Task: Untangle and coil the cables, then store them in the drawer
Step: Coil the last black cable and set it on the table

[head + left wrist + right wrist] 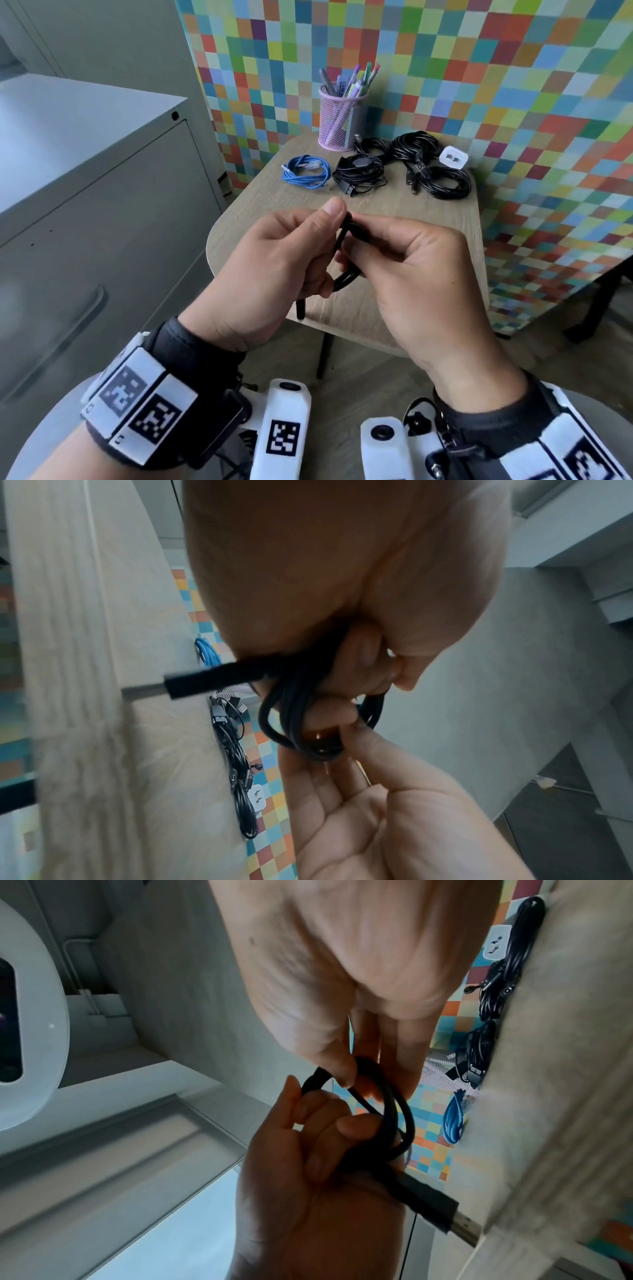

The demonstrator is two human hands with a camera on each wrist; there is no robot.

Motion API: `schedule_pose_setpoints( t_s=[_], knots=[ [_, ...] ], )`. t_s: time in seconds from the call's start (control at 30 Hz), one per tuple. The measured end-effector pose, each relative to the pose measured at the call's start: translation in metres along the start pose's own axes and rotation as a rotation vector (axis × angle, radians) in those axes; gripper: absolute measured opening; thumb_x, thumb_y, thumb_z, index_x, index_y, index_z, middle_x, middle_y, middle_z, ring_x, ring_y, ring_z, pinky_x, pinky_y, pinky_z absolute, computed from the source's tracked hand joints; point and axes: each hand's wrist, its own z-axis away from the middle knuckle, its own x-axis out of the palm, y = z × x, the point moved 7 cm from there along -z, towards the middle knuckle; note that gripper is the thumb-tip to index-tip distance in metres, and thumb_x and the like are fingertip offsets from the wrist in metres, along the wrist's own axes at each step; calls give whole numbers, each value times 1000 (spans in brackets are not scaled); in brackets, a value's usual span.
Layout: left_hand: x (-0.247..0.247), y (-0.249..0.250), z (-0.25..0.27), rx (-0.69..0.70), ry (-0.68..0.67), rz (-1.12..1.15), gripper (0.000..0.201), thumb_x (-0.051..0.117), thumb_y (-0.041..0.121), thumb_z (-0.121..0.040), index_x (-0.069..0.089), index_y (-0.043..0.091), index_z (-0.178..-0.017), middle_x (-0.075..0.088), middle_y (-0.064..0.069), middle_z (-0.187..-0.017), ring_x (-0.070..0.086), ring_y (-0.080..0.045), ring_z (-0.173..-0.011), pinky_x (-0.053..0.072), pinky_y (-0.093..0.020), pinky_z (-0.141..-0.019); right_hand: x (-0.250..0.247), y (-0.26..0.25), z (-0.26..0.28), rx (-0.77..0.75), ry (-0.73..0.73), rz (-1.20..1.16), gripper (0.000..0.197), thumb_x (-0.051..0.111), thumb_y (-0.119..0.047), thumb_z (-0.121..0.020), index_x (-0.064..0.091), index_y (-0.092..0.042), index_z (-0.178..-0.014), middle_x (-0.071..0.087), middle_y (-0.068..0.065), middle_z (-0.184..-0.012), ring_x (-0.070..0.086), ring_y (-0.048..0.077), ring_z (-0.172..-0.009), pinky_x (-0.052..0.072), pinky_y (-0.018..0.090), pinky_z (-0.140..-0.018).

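Above the front of the wooden table [428,219], both hands hold one small black cable coil [343,240]. My left hand [322,240] grips its loops between thumb and curled fingers, and the USB plug [300,310] hangs below that hand. My right hand [364,241] pinches the same coil from the other side. The left wrist view shows the loops [287,718] and the plug [205,680] sticking out sideways. In the right wrist view the loop [394,1115] runs between both sets of fingers. The grey drawer cabinet [85,205] at the left is closed.
At the back of the table lie a coiled blue cable [306,171], two bundles of black cables [359,173] [433,164] and a white adapter [453,157]. A pink mesh pen cup [339,116] stands against the checkered wall. A dark table leg [589,308] is at the right.
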Motion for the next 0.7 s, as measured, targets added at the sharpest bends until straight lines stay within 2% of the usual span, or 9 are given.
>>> schedule_pose_setpoints(
  t_s=[0.1,0.2,0.27,0.37,0.47,0.57,0.6,0.67,0.7],
  knots=[
    [0,8,2,71,40,-216,49,51,45,-96,53,28,-50,35,14,-48,33,-8,-42,43,-32,-52,0,6,-1,69,19,-106,18,71,-6,-97,82,-19,-101,79,8,-83,75,35,-80,62,48,-80],
    [-8,15,2,140,124,-420,43,53,57,-93,59,34,-57,39,13,-52,39,-8,-45,46,-43,-54,2,8,0,144,-16,-258,18,72,3,-92,77,-13,-99,79,11,-82,75,25,-76,61,37,-81],
    [-15,15,1,156,154,-442,43,55,57,-94,58,32,-60,37,9,-55,36,-11,-48,38,-35,-50,10,4,1,209,-93,-425,18,73,3,-86,70,-9,-98,76,10,-76,72,18,-71,59,28,-73],
    [-14,16,0,190,154,-381,42,57,48,-97,52,25,-62,39,13,-51,36,-6,-43,34,-18,-46,18,2,4,295,-200,-635,16,70,-2,-81,67,-11,-93,66,8,-66,63,23,-71,56,30,-69],
    [-7,17,1,199,132,-301,39,58,39,-92,49,9,-68,40,13,-46,41,0,-38,35,-12,-43,21,2,7,359,-236,-754,19,70,-5,-76,63,-17,-89,51,1,-61,49,24,-74,49,32,-72],
    [-5,16,2,223,132,-366,42,59,45,-92,57,9,-70,46,-16,-53,41,-9,-47,35,-17,-45,21,-1,6,302,-211,-567,39,75,0,-70,52,-17,-96,60,1,-68,56,13,-66,47,28,-67],
    [-5,14,2,227,138,-370,41,60,47,-93,59,13,-70,47,-19,-56,40,-11,-50,35,-18,-46,18,-1,4,254,-176,-444,41,75,0,-69,52,-17,-99,60,-1,-66,56,11,-61,49,27,-65],
    [-5,13,2,232,156,-333,35,61,48,-92,61,24,-66,44,-3,-55,37,-8,-50,34,-18,-47,9,-2,2,150,-95,-185,42,75,-5,-71,54,-22,-103,60,-4,-64,58,12,-59,52,35,-66],
    [-6,15,2,246,175,-336,34,61,47,-93,61,27,-65,43,2,-55,36,-8,-50,33,-19,-47,5,-2,1,101,-61,-76,40,74,-8,-74,55,-25,-105,65,-3,-71,65,13,-67,54,39,-69]
  ],
)
